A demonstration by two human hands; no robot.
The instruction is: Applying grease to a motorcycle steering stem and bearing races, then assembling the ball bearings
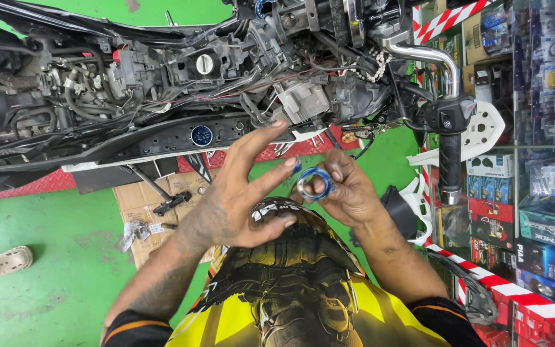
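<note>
A sandalled foot is resting on the green floor at far left, beside cardboard that is catching loose parts under the stripped motorcycle; the left hand is spreading its fingers wide, only a fingertip reaching a small blue piece. The right hand is pinching a blue ring by its rim, holding it face-up before the chest, seemingly for inspection; the handlebar grip is hanging at right.
</note>
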